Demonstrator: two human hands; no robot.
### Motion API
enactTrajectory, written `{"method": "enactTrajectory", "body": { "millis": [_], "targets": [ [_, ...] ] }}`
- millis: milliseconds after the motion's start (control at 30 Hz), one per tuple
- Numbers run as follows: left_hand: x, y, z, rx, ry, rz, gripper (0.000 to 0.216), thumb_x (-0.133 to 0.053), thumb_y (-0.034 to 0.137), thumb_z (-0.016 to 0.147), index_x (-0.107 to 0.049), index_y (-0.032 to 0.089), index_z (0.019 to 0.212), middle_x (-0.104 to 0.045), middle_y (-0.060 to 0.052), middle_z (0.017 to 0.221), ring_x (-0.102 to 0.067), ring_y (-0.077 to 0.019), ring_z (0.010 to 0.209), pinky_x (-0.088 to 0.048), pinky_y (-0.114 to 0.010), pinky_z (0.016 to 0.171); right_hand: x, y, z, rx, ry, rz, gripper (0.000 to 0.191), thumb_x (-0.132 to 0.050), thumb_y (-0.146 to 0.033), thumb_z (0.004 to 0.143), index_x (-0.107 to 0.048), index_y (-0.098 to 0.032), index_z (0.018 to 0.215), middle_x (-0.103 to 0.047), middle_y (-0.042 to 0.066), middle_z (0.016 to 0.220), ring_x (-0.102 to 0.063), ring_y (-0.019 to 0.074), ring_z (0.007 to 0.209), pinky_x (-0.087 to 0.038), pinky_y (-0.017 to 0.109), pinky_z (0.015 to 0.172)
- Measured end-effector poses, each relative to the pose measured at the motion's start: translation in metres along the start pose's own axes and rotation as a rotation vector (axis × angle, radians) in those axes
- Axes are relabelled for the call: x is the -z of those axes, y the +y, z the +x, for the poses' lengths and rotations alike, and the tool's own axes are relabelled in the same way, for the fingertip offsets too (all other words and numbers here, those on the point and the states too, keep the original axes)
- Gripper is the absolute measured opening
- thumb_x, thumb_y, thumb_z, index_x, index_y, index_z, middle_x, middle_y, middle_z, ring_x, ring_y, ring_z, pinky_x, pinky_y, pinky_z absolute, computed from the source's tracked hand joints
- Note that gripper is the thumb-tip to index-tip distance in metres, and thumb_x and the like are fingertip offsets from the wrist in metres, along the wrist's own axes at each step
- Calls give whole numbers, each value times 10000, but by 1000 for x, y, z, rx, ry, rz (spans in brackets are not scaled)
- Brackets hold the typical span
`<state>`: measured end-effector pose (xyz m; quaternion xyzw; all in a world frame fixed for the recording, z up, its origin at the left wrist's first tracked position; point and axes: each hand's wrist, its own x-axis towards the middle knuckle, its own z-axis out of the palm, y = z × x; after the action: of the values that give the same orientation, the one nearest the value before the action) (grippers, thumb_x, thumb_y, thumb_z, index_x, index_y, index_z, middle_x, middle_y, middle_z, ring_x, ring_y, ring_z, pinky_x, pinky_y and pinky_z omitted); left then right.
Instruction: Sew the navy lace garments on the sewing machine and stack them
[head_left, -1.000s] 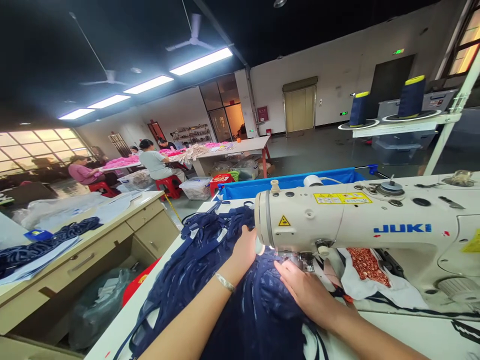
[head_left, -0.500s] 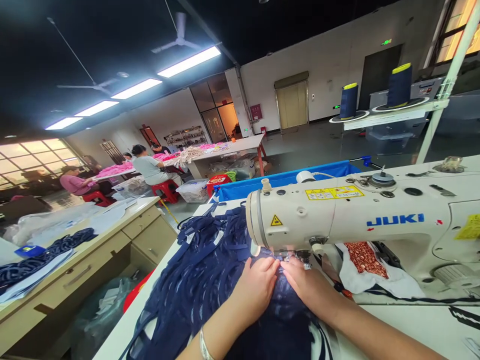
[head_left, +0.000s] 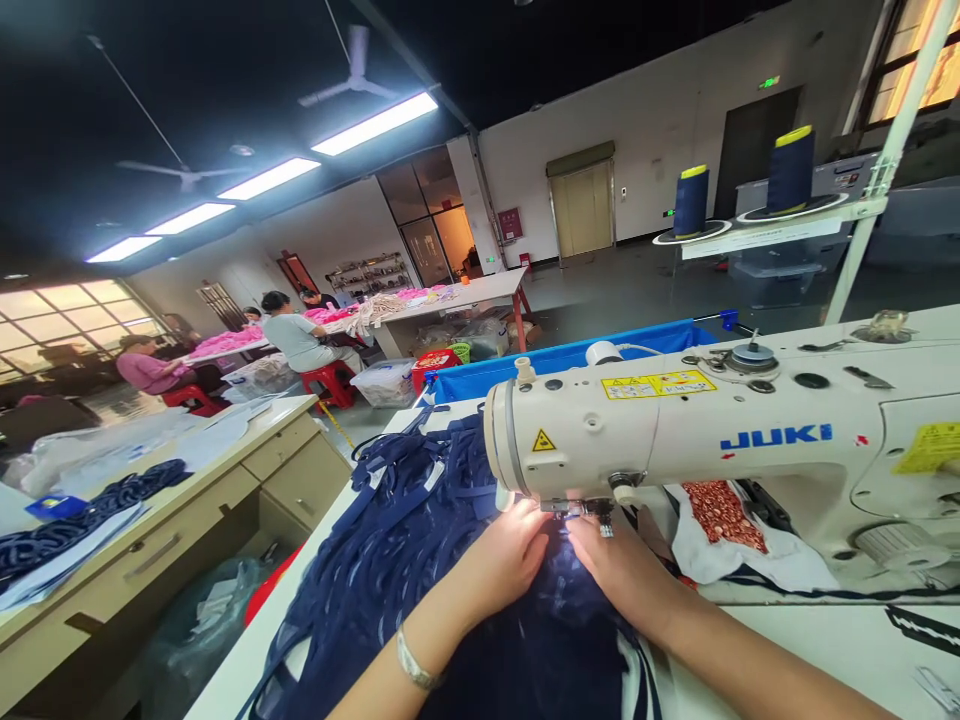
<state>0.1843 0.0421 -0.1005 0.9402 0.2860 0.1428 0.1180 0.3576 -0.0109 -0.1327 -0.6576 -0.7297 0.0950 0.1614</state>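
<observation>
My left hand [head_left: 504,560] lies flat, fingers together, pressing the navy fabric [head_left: 405,560] down; my right hand [head_left: 619,570] lies just beside it, also flat on the cloth, gripping nothing. Both sets of fingertips reach up to the presser foot [head_left: 581,510], under the head of the machine [head_left: 675,440]. The fabric heaps out to the left of my left hand and spills over the near edge of the white table [head_left: 825,650]. Right of my right hand the tabletop is bare, with a white rag with a red print [head_left: 724,525] behind it under the machine arm. The table's left edge runs close by the heap; beyond it there is a gap, then a wooden desk [head_left: 225,490] with drawers. Past the machine sits a blue bin [head_left: 570,358], and above it two thread cones [head_left: 787,168] on a stand. Farther off the floor is open up to a long table [head_left: 450,300], where people [head_left: 296,335] sit on red stools, and a pale wall closes the room.
</observation>
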Motion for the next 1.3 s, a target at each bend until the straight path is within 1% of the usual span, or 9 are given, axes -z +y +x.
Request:
{"method": "enactTrajectory", "body": {
  "millis": [200,367,467,600,733,867,1033,1167,1300],
  "targets": [
    [6,-2,1,-9,-51,-163,277,-345,266,987,-600,186,1062,-600,-80,1077,-547,-187,1024,-452,-342,961,5,-2,-3,-41,-1,-71,267,-391,-127,900,-639,-205,957,-676,82,860,-628,213,839,-402,326,867],
    [0,-18,-7,64,90,-260,273,-264,220,992,-504,180,1115,-551,-102,1096,-522,-189,1039,-436,-377,984,-18,7,0,-57,24,-76,302,-344,-117,881,-627,-219,898,-662,56,767,-615,208,818,-377,356,919],
    [0,-27,-21,97,79,-175,249,-343,151,935,-472,188,1145,-502,-126,1189,-477,-216,1133,-403,-432,1024,-31,15,2,-15,35,-27,297,-343,-113,853,-615,-231,839,-635,45,686,-610,202,757,-409,334,875],
    [10,-27,-29,109,-3,-40,498,-491,79,793,-413,195,1271,-405,-134,1342,-378,-246,1269,-343,-455,1085,-30,17,0,37,47,45,278,-344,-121,846,-587,-225,762,-612,38,650,-593,191,670,-440,329,807],
    [26,-21,-20,111,-41,140,549,-464,1,753,-478,199,1265,-480,-120,1272,-441,-238,1202,-385,-432,1041,-22,13,-3,22,41,28,252,-356,-122,866,-574,-216,780,-616,36,697,-600,184,692,-438,319,801],
    [35,-6,-9,161,-62,364,453,-430,-42,780,-634,234,1075,-580,-93,1140,-476,-263,1148,-393,-480,991,-20,11,-1,3,16,60,222,-401,-101,858,-583,-216,800,-610,42,699,-602,186,694,-444,292,759],
    [18,18,0,83,-49,231,243,-485,125,894,-613,202,1085,-613,-73,1165,-529,-237,1122,-415,-436,994,-14,8,1,23,-12,58,197,-420,-123,867,-588,-205,808,-631,60,795,-600,188,716,-440,281,689],
    [-5,4,3,29,-95,178,291,-449,140,926,-571,163,1189,-611,-98,1218,-521,-232,1175,-330,-483,1081,-12,6,-8,34,-12,51,266,-332,-181,913,-587,-208,843,-631,80,874,-600,180,672,-433,286,637],
    [-2,-13,4,-45,-140,81,322,-427,149,946,-557,203,1236,-594,-72,1252,-526,-201,1167,-357,-433,1078,-19,7,-13,-21,4,74,189,-405,-256,893,-593,-241,899,-626,51,835,-590,168,621,-433,282,613]
  ]
}}
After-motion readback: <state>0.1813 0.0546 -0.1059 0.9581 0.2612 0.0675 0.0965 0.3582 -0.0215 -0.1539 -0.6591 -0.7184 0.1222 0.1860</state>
